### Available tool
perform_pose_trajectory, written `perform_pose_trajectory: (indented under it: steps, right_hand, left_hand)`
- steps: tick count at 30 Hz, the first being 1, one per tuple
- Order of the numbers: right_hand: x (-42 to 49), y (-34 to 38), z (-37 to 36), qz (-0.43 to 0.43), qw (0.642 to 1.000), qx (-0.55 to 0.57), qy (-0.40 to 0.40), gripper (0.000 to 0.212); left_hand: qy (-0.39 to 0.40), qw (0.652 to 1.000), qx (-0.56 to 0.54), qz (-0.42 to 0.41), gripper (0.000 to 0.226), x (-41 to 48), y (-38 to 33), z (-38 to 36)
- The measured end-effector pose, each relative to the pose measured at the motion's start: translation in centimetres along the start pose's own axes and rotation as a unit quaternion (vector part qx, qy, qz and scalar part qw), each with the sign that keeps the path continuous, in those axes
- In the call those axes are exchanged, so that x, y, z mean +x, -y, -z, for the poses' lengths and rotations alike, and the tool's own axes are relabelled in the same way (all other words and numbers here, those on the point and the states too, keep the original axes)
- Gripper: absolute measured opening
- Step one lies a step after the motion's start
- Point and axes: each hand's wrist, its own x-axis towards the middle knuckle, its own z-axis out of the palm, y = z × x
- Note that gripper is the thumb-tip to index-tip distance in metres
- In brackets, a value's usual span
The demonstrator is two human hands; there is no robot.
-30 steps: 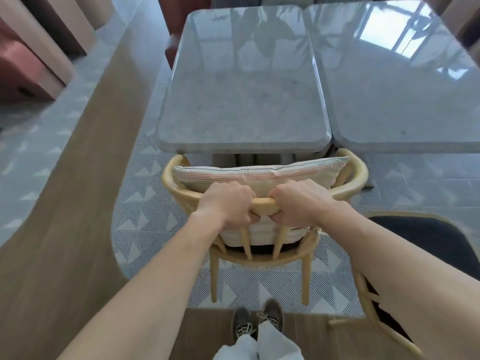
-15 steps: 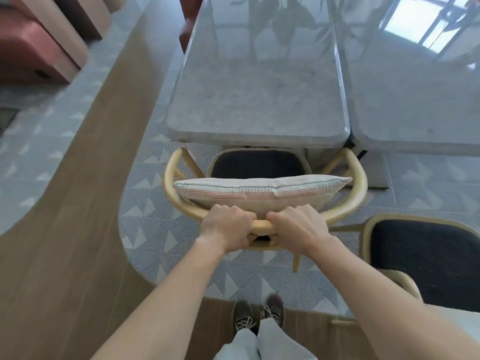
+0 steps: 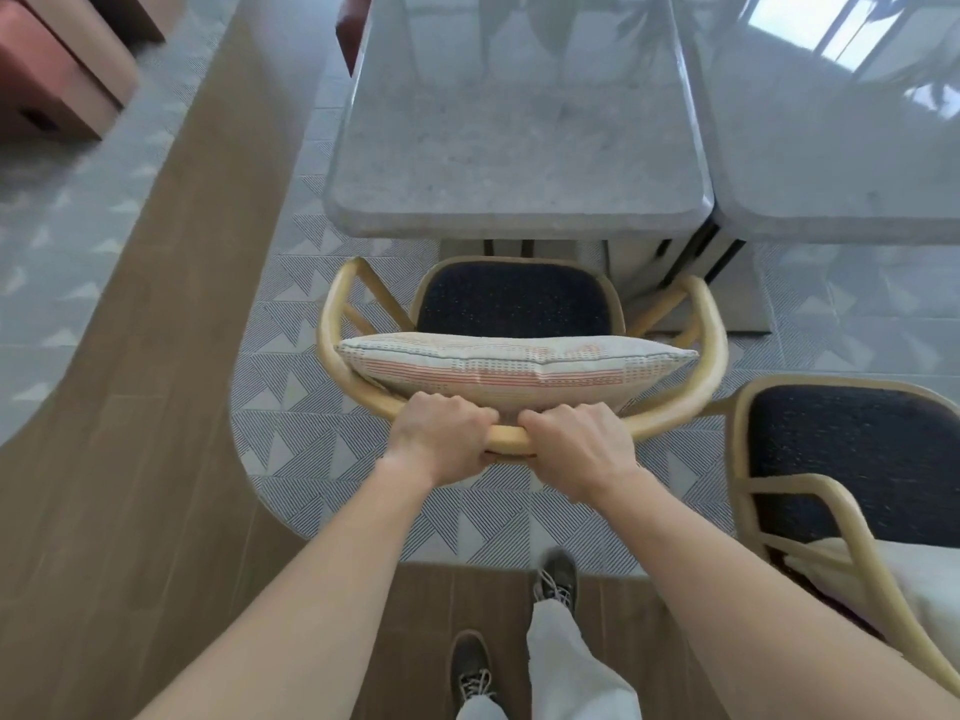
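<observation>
Patterned tile floor (image 3: 291, 376) ran under everything, with a wood-plank strip (image 3: 156, 407) curving along the left. Two marble tables (image 3: 519, 163) (image 3: 831, 189) stood side by side, edges near touching. The wooden armchair (image 3: 714, 345) stood on the tile facing the left table. Its dark seat was fully visible, just short of the tabletop's near edge. Second armchair (image 3: 737, 433) was just beside it on the right, also dark-seated, with something pale lying at its near edge. A striped cushion (image 3: 514, 368) stood on edge against the first armchair's backrest, inside the curved rail. We had both hands on the middle of that top rail, close together but not touching. Left hand (image 3: 441, 441): fingers curled over the rail, firm wrap. Right hand (image 3: 576, 446): same grip, knuckles up. Our shoes (image 3: 470, 667) were on the wood behind the chair.
</observation>
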Motion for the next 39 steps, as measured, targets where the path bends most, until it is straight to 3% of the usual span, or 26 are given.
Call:
perform_pose_trajectory:
  steps: [9,25,39]
  right_hand:
    - [-1.8,4.1,-6.3,-0.013,1.0,-0.006,-0.003,0.01]
    - [-2.4,-0.6,-5.3,-0.001,1.0,-0.03,0.004,0.02]
    - [-3.7,4.6,-6.3,0.029,1.0,-0.009,0.002,0.011]
  left_hand:
    - [0.005,1.0,-0.019,-0.004,0.024,-4.1,-0.3,-5.5]
    - [0.024,0.998,-0.038,0.037,0.021,-1.0,-3.8,-4.6]
    - [0.0,0.999,0.003,0.036,0.022,-6.4,-2.4,-6.2]
